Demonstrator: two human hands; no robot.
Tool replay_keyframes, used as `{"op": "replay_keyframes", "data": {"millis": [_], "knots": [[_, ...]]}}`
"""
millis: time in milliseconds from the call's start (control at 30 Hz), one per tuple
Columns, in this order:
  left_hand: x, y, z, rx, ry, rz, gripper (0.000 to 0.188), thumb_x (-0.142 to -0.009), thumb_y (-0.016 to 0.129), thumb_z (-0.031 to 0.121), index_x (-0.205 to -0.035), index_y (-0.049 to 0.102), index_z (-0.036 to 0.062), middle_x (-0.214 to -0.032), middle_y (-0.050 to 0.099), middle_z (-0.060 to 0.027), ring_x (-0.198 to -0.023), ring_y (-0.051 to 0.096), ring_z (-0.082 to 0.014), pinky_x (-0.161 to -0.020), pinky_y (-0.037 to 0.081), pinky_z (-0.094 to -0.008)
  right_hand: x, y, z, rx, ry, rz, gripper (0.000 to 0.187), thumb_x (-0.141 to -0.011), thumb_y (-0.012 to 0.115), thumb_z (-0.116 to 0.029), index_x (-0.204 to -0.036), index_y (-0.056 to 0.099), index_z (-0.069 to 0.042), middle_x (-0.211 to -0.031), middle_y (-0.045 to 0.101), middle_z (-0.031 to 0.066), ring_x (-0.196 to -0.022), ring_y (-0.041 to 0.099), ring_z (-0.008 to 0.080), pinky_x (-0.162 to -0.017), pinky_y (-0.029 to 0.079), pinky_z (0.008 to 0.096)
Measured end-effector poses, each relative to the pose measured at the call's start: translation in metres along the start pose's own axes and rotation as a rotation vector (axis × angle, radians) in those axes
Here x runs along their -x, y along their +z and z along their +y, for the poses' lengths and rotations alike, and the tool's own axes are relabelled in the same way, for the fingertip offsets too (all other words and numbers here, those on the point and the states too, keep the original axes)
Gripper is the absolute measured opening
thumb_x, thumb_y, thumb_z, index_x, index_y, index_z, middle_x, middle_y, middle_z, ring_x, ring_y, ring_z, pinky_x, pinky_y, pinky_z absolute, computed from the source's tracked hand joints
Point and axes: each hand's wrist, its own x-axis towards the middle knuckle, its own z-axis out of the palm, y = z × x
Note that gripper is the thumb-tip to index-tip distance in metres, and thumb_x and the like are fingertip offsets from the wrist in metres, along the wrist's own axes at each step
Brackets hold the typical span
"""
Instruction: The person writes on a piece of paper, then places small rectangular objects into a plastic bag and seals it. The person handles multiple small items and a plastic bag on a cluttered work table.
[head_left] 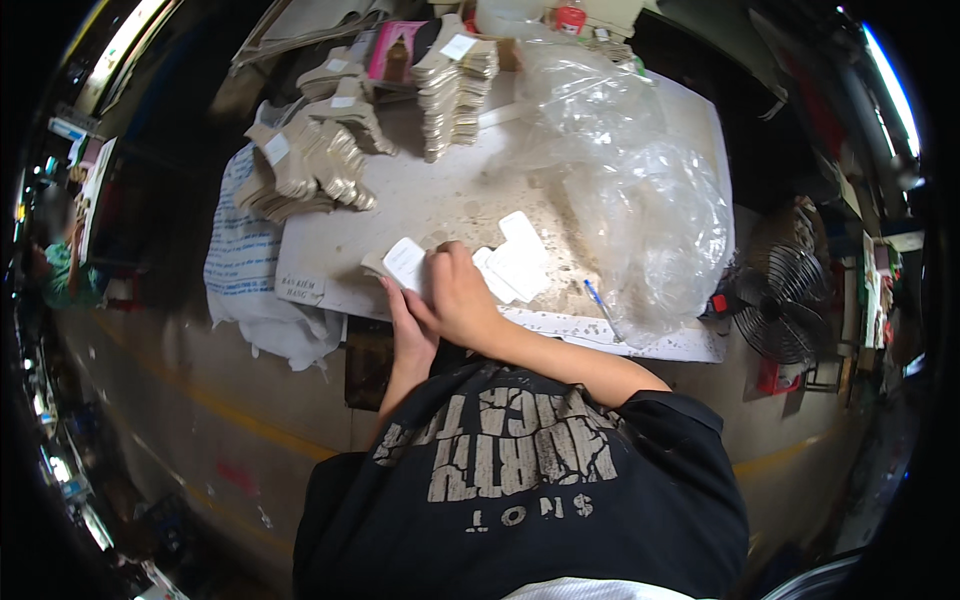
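right hand [463,294] is curled against a white card [405,263] near the front of the worktop [335,240], left hand [410,328] is half bent just below, can't tell if either's actually gripping it

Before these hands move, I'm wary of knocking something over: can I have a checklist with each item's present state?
1. Grip on the white-faced piece: cannot tell; the left hand and right hand hide the contact.
2. Loose white pieces squared up: not ok; they overlap unevenly, right of the right hand.
3. Blue pen away from both hands: ok; it lies farther right.
4. Clear plastic off the hands: ok; it is heaped along the table's right side.
5. Stacks at the left standing straight: not ok; they slant and fan out.
6. Fan switched off: cannot tell.
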Motion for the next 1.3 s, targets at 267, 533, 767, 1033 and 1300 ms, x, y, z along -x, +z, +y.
{"op": "replay_keyframes", "data": {"millis": [267, 533, 767, 1033, 1300], "knots": [[-0.03, -0.011, 0.018, -0.145, 0.159, 0.194, 0.054, -0.108, 0.061, 0.03, -0.153, 0.041, 0.0058, -0.144, 0.057, -0.0114, -0.128, 0.059, -0.0245, -0.106, 0.051, -0.0412, -0.026, -0.044, 0.006, -0.035, -0.05, -0.238, 0.051, -0.089, 0.073, -0.025, -0.127, 0.056, 0.005, -0.115, 0.052, 0.0251, -0.106, 0.054, 0.0423, -0.093, 0.048, 0.05], [-0.07, -0.085, 0.026, -0.396, 0.425, 0.133, 0.069, -0.1, 0.068, 0.023, -0.157, 0.035, -0.0008, -0.149, 0.052, -0.0152, -0.133, 0.056, -0.0264, -0.111, 0.046, -0.0395, -0.147, -0.147, 0.038, 0.014, -0.222, 0.023, 0.024, -0.095, 0.067, -0.013, -0.117, 0.067, -0.004, -0.109, 0.06, 0.0134, -0.102, 0.062, 0.0281, -0.083, 0.054, 0.0359], [-0.09, -0.108, -0.001, -0.246, 0.323, 0.137, 0.075, -0.094, 0.071, 0.021, -0.156, 0.037, -0.0008, -0.146, 0.053, -0.0159, -0.132, 0.055, -0.0253, -0.111, 0.045, -0.039, -0.31, -0.18, 0.159, 0.314, -0.161, 0.174, 0.024, -0.092, 0.066, -0.015, -0.11, 0.071, 0.001, -0.106, 0.071, 0.0235, -0.101, 0.068, 0.0416, -0.092, 0.055, 0.0472], [-0.073, -0.078, 0.015, -0.457, 0.393, 0.151, 0.075, -0.09, 0.076, 0.027, -0.15, 0.042, -0.0024, -0.131, 0.06, -0.0142, -0.119, 0.059, -0.0235, -0.103, 0.048, -0.0384, -0.4, -0.13, 0.29, 0.476, 0.016, -0.069, 0.034, -0.101, 0.054, -0.018, -0.128, 0.065, -0.001, -0.12, 0.073, 0.025, -0.108, 0.071, 0.044, -0.095, 0.055, 0.0469], [-0.064, -0.067, 0.016, -0.48, 0.406, 0.154, 0.085, -0.085, 0.076, 0.026, -0.154, 0.036, -0.0058, -0.133, 0.059, -0.0177, -0.121, 0.059, -0.0255, -0.105, 0.048, -0.0391, -0.426, -0.096, 0.345, 0.6, 0.172, -0.335, 0.04, -0.096, 0.06, -0.022, -0.133, 0.07, -0.009, -0.116, 0.074, 0.0244, -0.109, 0.072, 0.0396, -0.096, 0.055, 0.0445]]}}
